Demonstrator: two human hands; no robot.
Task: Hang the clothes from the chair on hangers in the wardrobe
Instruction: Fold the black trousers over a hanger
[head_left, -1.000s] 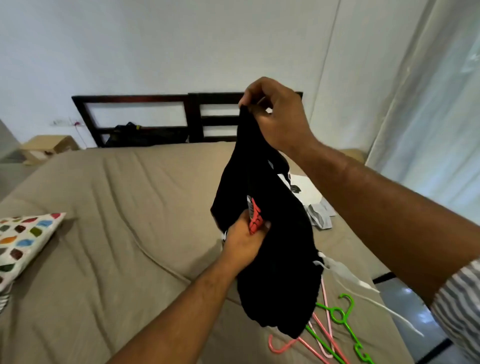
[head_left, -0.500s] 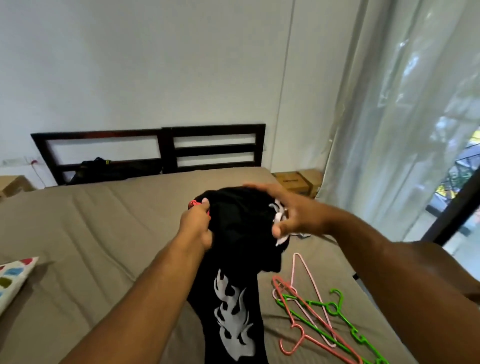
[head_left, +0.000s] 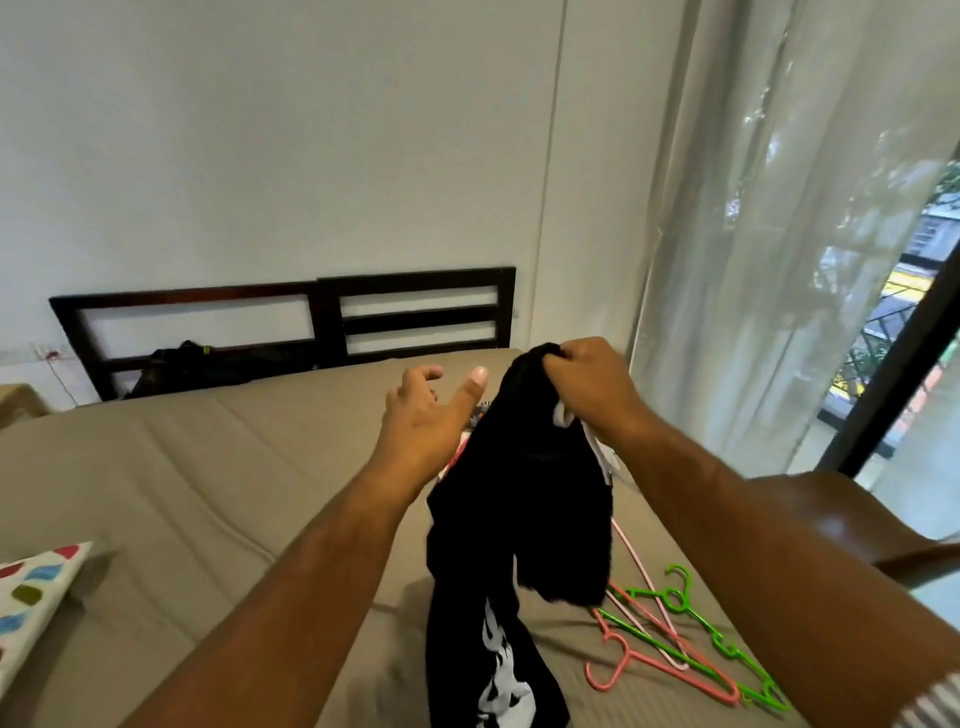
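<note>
Head view: the right hand (head_left: 587, 397) pinches the bunched top edge of a black garment (head_left: 519, 519) with a white flame print, fingers curled tight round the cloth; the garment hangs from that pinch above the bed (head_left: 208, 493), and its lower part runs out of frame. The left hand (head_left: 426, 423) is spread wide just beside the cloth, thumb up, and holds nothing. A green hanger (head_left: 696, 621), a coral hanger (head_left: 670, 670) and a pale pink hanger (head_left: 644, 587) lie overlapping on the sheet under the right forearm; a spotted pillow (head_left: 31, 597) sits at the left edge, a sheer curtain (head_left: 779, 260) hangs at the right. The garment looks light, limp and floppy, so it will fold on itself; it is probably best taken at two points along its top hem or waistband, spread flat, before a hanger goes in.
</note>
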